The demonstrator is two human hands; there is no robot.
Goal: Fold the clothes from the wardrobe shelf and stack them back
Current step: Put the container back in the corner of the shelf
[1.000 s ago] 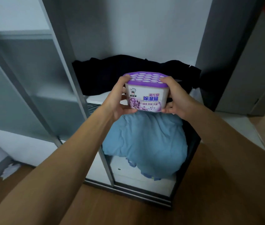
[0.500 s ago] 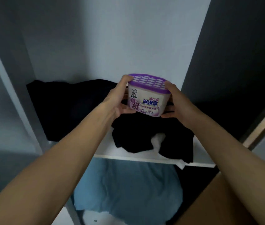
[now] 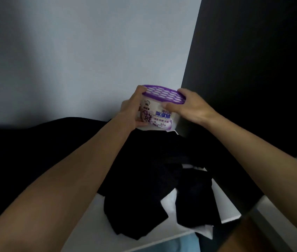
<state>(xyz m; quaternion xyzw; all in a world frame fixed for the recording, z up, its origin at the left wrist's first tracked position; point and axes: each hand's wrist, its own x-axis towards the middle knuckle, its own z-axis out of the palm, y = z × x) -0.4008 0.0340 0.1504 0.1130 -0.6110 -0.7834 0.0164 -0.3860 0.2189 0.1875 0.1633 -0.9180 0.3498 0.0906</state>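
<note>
While the left hand (image 3: 131,110) and right hand (image 3: 193,108) grasp the dehumidifier box (image 3: 159,113) behind the crumpled black clothes (image 3: 144,170) on the shelf (image 3: 93,224), setting it on a fold could tip and spill it.

Dim, soft, wide-angle edge distortion

— What are the hands on?
— Both grip a round white plastic tub with a purple honeycomb lid (image 3: 155,115): left hand (image 3: 132,111) at its nine o'clock side, right hand (image 3: 193,106) at three, fingers (image 3: 182,91) over the lid's rim.
— And below?
— A heap of crumpled black clothes (image 3: 144,175) on the white wardrobe shelf (image 3: 87,226), at six o'clock from the tub. Light blue cloth (image 3: 187,244) shows under the shelf's edge.
</note>
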